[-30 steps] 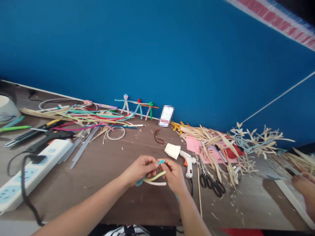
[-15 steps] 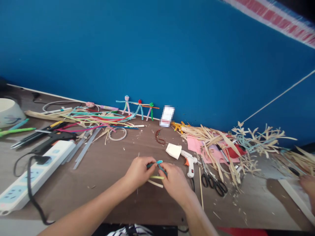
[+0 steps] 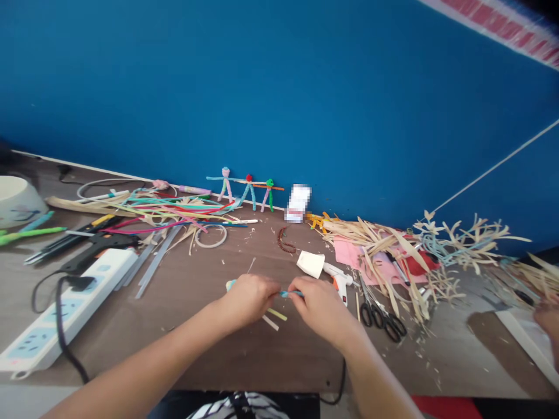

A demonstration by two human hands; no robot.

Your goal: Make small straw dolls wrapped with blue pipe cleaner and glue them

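Observation:
A blue pipe cleaner [image 3: 285, 294] is stretched in the short gap between my two hands above the table. My left hand [image 3: 252, 298] pinches one side of it, and a pale blue end [image 3: 230, 284] sticks out beyond the knuckles. On the other side, my right hand [image 3: 321, 305] grips it between thumb and fingers. Just under my left hand lie a yellow strip [image 3: 278, 315] and a pale strip [image 3: 270, 323]. A white glue gun [image 3: 338, 279] rests beyond my right hand, partly hidden by it, beside a white paper cup [image 3: 310, 264].
Three pipe-cleaner figures [image 3: 248, 192] lean on the blue wall. Coloured pipe cleaners [image 3: 174, 206], a black glue gun [image 3: 100, 247] and a power strip [image 3: 65, 320] lie left. Scissors [image 3: 384, 320] and dried strips [image 3: 375, 238] lie right. Another person's hand [image 3: 548, 320] shows far right.
My hands have moved slightly apart. The pipe cleaner, a raised loop between them before, is now pulled nearly straight. My right hand has shifted right, covering more of the white glue gun.

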